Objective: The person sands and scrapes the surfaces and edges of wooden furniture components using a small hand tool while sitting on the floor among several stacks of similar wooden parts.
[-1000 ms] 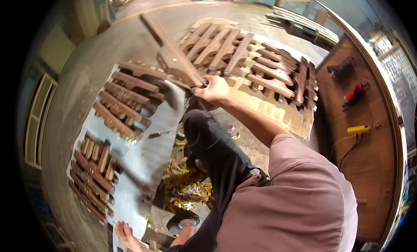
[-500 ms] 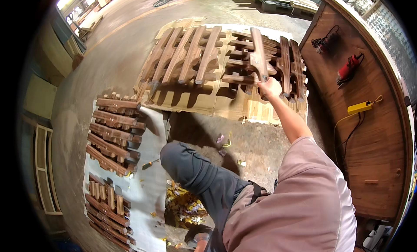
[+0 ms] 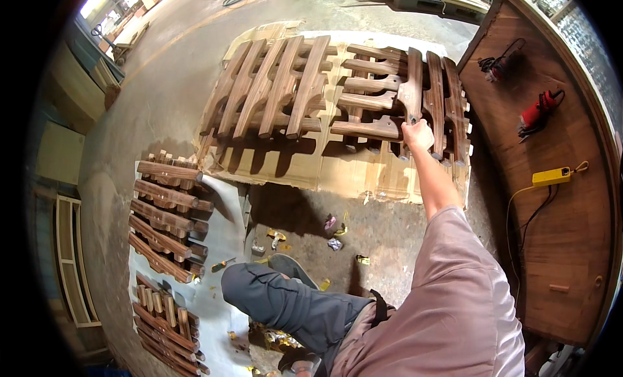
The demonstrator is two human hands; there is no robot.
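Now the right hand (image 3: 417,134) has reached farther out than a moment ago, and its fingers are wrapped tight around a dark, smooth, curvy wooden piece (image 3: 411,85) lying on the far stack on the pale cardboard (image 3: 337,175). More brown wooden pieces sit on a white sheet (image 3: 224,234) on the dusty grey concrete floor (image 3: 162,85), beside a long wooden bench (image 3: 551,234) with a red power tool (image 3: 538,109).

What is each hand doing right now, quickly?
Right hand: closed on a dark shaped wooden piece lying on the stack.
Left hand: out of view.
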